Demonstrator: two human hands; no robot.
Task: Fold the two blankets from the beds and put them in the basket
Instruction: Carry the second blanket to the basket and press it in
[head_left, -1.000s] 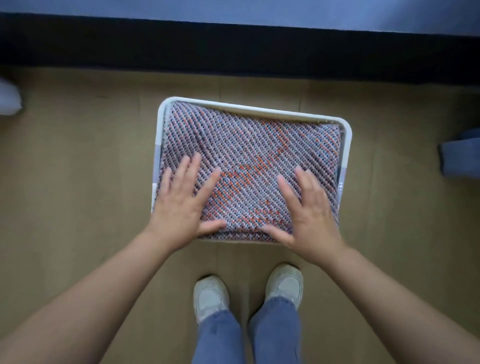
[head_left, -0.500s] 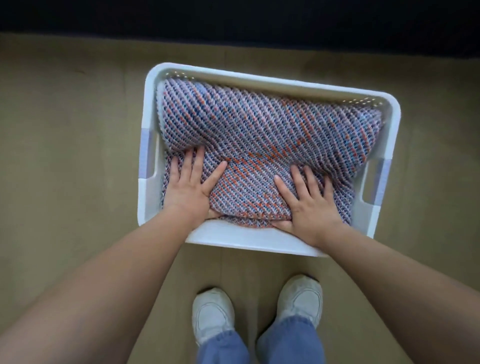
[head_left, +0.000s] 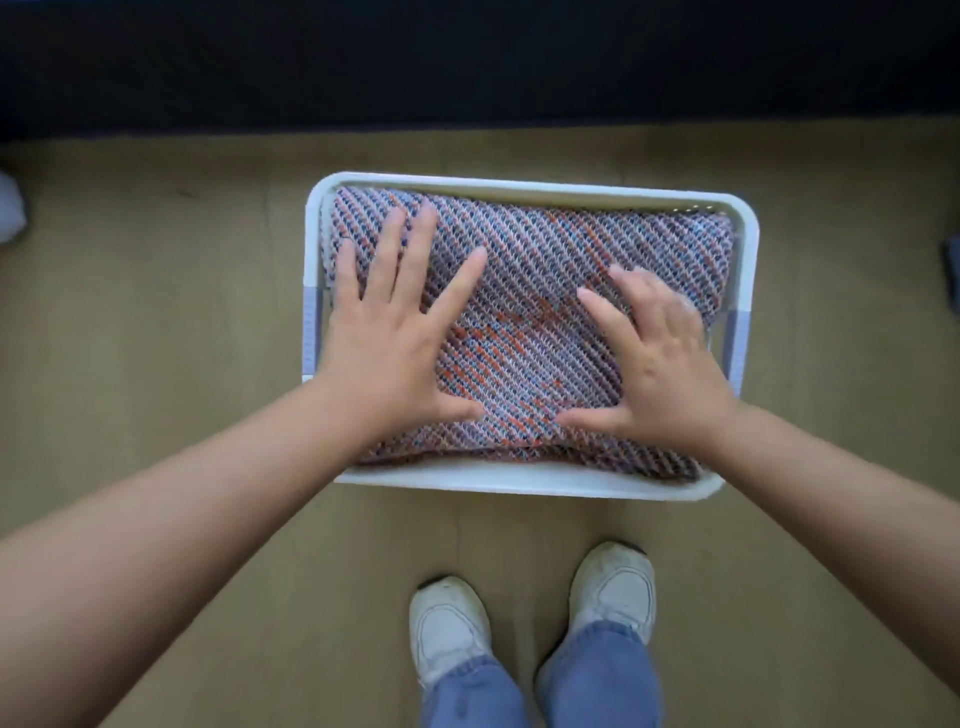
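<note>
Both hands flat on top, nothing gripped. Left hand (head_left: 395, 338): fingers straight and fanned wide, palm down on the folded blanket (head_left: 545, 291), toward its left side. Right hand (head_left: 660, 364): also spread, thumb out, fingers slightly bent and blurred, so I can't tell if it presses or only hovers on the surface. Neither hand curls round any cloth.

The blanket is inside the white basket (head_left: 519, 480), filling it wall to wall, with its top about level with the rim. Folded layers show at the near edge; I can't tell if a second blanket sits under this one. The basket is on the tan floor (head_left: 156, 312), just ahead of my shoes (head_left: 449, 629).

Risks, my read:
- The knit looks thick and springy. Once I lift my palms it may puff above the rim, and the top layer could slide off when the basket is carried.
- If I drag my palms instead of lifting straight up, the top fold may shift and open.
- The right edge bulges near the purple handle (head_left: 737, 338) and could cover the grip slot.
- Harder pressure on one side could tip a light basket.
</note>
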